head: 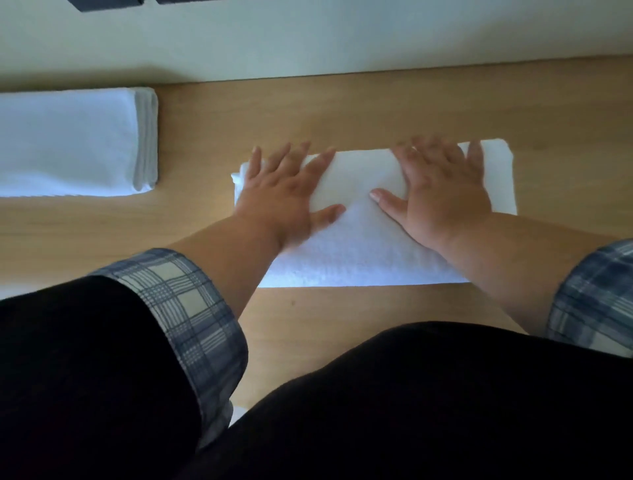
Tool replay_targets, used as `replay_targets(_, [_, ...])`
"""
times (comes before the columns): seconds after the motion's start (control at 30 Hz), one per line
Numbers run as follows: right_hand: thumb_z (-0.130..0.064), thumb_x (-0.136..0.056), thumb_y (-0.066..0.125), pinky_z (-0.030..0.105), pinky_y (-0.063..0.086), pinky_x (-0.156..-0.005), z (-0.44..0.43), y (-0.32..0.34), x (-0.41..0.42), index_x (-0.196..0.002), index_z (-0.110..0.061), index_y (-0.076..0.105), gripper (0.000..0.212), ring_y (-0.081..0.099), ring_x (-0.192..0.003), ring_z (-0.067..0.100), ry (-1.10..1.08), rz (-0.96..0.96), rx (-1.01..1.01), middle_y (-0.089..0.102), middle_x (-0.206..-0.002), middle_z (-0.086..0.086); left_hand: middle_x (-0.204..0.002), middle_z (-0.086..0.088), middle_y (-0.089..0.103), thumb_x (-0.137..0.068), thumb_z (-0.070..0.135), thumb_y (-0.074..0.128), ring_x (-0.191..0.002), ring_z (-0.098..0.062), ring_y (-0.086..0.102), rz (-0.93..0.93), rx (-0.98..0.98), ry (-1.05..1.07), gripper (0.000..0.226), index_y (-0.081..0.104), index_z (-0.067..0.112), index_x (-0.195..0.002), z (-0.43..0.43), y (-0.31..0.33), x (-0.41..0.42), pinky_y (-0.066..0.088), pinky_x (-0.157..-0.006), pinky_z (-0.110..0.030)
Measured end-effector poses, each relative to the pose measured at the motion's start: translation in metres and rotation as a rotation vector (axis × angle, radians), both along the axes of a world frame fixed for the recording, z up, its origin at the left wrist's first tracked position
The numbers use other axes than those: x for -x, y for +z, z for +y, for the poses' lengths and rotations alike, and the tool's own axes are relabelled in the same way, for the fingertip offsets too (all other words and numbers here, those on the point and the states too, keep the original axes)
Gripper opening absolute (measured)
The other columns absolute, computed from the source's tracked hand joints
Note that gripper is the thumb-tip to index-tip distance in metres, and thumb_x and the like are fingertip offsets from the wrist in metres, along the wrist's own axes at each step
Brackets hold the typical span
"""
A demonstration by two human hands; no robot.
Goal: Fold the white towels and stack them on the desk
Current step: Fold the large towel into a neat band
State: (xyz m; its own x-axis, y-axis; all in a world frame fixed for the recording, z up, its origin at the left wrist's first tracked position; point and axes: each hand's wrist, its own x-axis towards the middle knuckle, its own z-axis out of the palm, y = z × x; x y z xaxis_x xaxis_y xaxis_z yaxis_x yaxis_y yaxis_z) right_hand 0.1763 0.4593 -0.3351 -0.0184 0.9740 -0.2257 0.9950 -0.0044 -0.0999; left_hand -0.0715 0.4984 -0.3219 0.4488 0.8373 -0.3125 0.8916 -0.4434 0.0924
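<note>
A white towel [363,240] lies folded into a rectangle on the wooden desk [376,106], in the middle of the view. My left hand [284,192] rests flat on its left part, fingers spread. My right hand [442,192] presses flat on its right part, fingers spread too. Neither hand grips the cloth. At the left edge of the desk sits a stack of folded white towels [75,144], apart from my hands.
A pale wall [308,34] runs along the far side of the desk. Two dark objects [106,4] show at the top left edge. My dark clothing and plaid cuffs [191,308] fill the bottom of the view.
</note>
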Motion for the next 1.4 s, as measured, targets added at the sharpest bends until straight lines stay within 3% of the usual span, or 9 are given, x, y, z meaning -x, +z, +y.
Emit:
replay_targets(0.3, [-0.087,-0.083,0.010,0.060,0.002,-0.120,-0.002,0.003,0.003,-0.153,-0.033,0.026,0.090,0.022,-0.149,0.030,-0.028,-0.005,0.023,0.033,-0.159,0.004,-0.151,-0.005,0.044,-0.087,0.075,0.014,-0.137,-0.031,0.042,-0.003,0.057,0.048,0.075,0.025,0.038,-0.152,0.034,-0.001,0.005,0.029,-0.110,-0.050])
replay_targets(0.37, [-0.087,-0.083,0.013,0.059,0.002,-0.120,-0.001,0.001,0.003,-0.153,-0.033,0.027,0.089,0.022,-0.149,0.029,-0.031,-0.005,0.018,0.033,-0.159,0.003,-0.159,-0.009,0.032,-0.091,0.061,0.023,-0.143,-0.034,0.033,-0.129,0.022,0.088,0.068,0.021,0.035,-0.154,0.023,0.008,-0.014,0.023,-0.116,-0.050])
replay_targets(0.43, [-0.086,-0.084,0.016,0.059,0.002,-0.120,-0.001,-0.001,0.003,-0.153,-0.034,0.027,0.087,0.024,-0.149,0.028,-0.041,0.001,0.011,0.034,-0.159,0.003,-0.165,-0.009,0.016,-0.091,0.053,0.028,-0.151,-0.030,0.016,-0.218,-0.005,-0.066,0.069,0.013,0.035,-0.156,-0.004,0.012,-0.035,0.010,-0.120,-0.047])
replay_targets(0.53, [-0.079,-0.088,0.022,0.058,0.003,-0.120,-0.002,0.000,0.003,-0.153,-0.034,0.029,0.079,0.024,-0.148,0.027,-0.052,-0.002,0.006,0.035,-0.158,0.002,-0.167,-0.007,0.003,-0.090,0.065,0.022,-0.153,-0.027,-0.002,-0.106,-0.003,-0.247,0.077,0.005,0.034,-0.158,-0.029,0.005,-0.047,-0.001,-0.122,-0.053])
replay_targets(0.8, [-0.058,-0.095,0.015,0.052,0.002,-0.122,-0.006,0.003,-0.005,-0.157,-0.027,0.024,0.070,0.015,-0.153,0.023,-0.072,0.059,-0.014,0.028,-0.163,0.002,-0.166,-0.012,0.011,-0.090,0.069,0.014,-0.152,-0.033,0.007,0.011,-0.057,-0.263,0.085,0.009,0.021,-0.160,-0.022,-0.006,-0.050,0.004,-0.120,-0.058])
replay_targets(1.03, [-0.055,-0.102,0.016,0.059,-0.005,-0.121,0.004,0.008,-0.049,-0.160,-0.025,0.014,0.065,-0.004,-0.155,0.023,-0.443,0.007,0.084,0.006,-0.169,0.002,-0.166,-0.011,0.010,-0.089,0.069,0.015,-0.153,-0.032,0.006,-0.007,-0.050,-0.251,0.088,0.011,0.017,-0.159,-0.021,-0.004,-0.050,0.001,-0.121,-0.056])
replay_targets(1.17, [-0.043,-0.099,0.032,0.061,-0.004,-0.119,-0.004,0.022,0.004,-0.157,-0.031,0.024,0.059,0.004,-0.155,0.029,-0.356,0.113,-0.223,0.018,-0.167,0.005,-0.167,-0.007,0.000,-0.088,0.071,0.009,-0.153,-0.027,-0.004,-0.033,-0.052,-0.242,0.088,0.001,0.021,-0.159,-0.021,-0.006,-0.049,-0.006,-0.121,-0.053])
replay_targets(1.3, [-0.057,-0.098,0.016,0.062,-0.007,-0.119,-0.030,0.013,0.050,-0.156,-0.042,0.015,0.060,-0.005,-0.154,0.031,-0.277,0.083,0.019,0.013,-0.168,0.000,-0.168,-0.004,0.002,-0.091,0.071,0.009,-0.153,-0.023,-0.004,-0.083,-0.066,-0.242,0.085,0.001,0.021,-0.159,-0.021,-0.013,-0.047,-0.007,-0.121,-0.052])
replay_targets(1.4, [-0.064,-0.095,0.008,0.062,-0.006,-0.119,-0.026,0.006,0.043,-0.157,-0.041,0.011,0.066,-0.009,-0.154,0.030,-0.292,0.050,0.032,0.008,-0.168,0.000,-0.168,-0.003,-0.001,-0.090,0.072,0.008,-0.153,-0.021,-0.007,-0.098,-0.069,-0.239,0.087,-0.002,0.019,-0.159,-0.019,-0.015,-0.047,-0.008,-0.121,-0.051])
